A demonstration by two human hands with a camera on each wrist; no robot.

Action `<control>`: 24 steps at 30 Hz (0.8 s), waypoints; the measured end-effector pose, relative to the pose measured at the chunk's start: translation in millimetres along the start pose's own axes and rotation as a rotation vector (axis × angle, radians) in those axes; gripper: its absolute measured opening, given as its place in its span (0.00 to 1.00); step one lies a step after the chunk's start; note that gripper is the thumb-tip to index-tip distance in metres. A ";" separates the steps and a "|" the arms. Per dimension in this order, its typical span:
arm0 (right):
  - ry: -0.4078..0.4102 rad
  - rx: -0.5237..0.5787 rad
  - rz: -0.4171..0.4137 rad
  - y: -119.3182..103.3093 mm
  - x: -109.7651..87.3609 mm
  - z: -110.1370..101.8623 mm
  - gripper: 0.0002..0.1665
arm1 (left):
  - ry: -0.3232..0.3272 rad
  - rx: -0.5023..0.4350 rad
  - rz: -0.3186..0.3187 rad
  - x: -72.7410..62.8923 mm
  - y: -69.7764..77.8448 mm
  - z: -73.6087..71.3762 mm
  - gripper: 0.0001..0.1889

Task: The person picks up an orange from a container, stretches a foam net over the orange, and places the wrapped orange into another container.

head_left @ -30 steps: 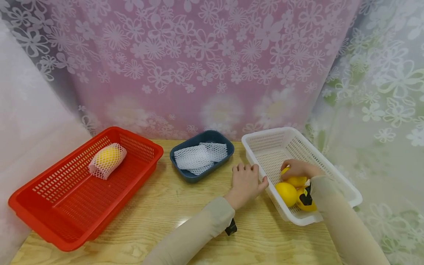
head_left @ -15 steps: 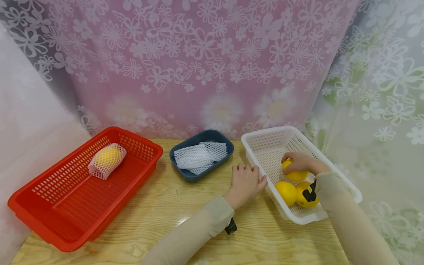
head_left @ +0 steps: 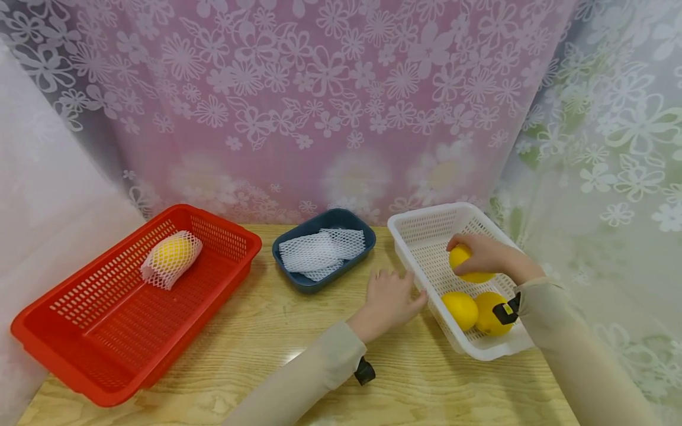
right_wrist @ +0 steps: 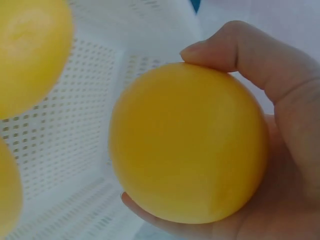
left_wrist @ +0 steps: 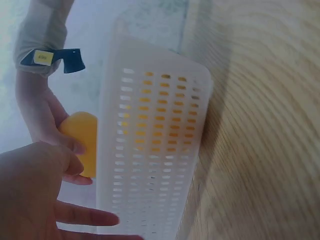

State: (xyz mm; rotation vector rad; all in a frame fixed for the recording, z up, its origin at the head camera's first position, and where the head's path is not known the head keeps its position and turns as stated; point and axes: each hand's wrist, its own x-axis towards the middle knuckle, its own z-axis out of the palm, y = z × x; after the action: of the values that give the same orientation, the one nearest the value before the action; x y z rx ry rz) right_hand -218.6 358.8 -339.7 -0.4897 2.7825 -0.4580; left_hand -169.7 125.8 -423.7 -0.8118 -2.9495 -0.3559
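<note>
In the head view my right hand (head_left: 492, 255) grips a smooth, rounded yellow fruit (head_left: 460, 254) over the white basket (head_left: 401, 236). The right wrist view shows the thumb and fingers around this yellow fruit (right_wrist: 187, 145). Two more yellow fruits, a left one (head_left: 460, 310) and a right one (head_left: 492, 313), lie at the basket's near end. My left hand (head_left: 388, 299) is beside the basket's left wall, its fingers extended and holding nothing. In the left wrist view, the left hand's fingers (left_wrist: 87, 216) are close to the white perforated wall (left_wrist: 155, 165); whether they touch it I cannot tell.
On the left stands a red basket (head_left: 133, 378) with a yellow fruit in a white foam net (head_left: 173, 257). A dark blue tray (head_left: 305, 285) holding white foam nets (head_left: 314, 251) sits at the back middle of the wooden table (head_left: 256, 355). Floral curtains (head_left: 319, 106) hang behind.
The right hand has taken hold of the yellow fruit and lifted it, drawing it away from the two others. My left hand has shifted slightly left and toward me.
</note>
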 end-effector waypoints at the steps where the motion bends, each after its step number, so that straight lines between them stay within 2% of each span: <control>1: 0.006 0.001 -0.007 -4.0 -1.5 -2.0 0.26 | -0.011 -0.055 0.009 -2.1 -1.7 -1.1 0.26; 5: 0.040 -0.012 -0.036 -21.1 -8.1 -7.4 0.27 | -0.050 -0.278 0.047 -8.5 -9.9 -4.2 0.20; 8: 0.075 -0.028 -0.073 -35.5 -14.3 -8.6 0.28 | -0.103 -0.450 0.050 -13.4 -15.7 -5.3 0.18; 12: 0.121 -0.044 -0.136 -53.6 -22.0 -6.1 0.28 | -0.172 -0.642 0.032 -23.5 -21.8 -6.6 0.21; 16: 0.141 -0.066 -0.171 -71.3 -27.3 -2.3 0.29 | -0.208 -0.814 0.046 -34.2 -27.0 -5.6 0.23; 24: 0.114 -0.102 -0.246 -110.4 -33.5 6.6 0.30 | -0.243 -1.115 0.151 -53.1 -33.0 -1.5 0.29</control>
State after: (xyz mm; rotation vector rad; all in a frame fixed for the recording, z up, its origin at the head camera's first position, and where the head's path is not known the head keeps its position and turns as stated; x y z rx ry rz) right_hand -155.1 271.0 -299.6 -0.8616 2.8776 -0.4093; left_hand -140.9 71.5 -435.4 -1.1678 -2.6594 -2.0834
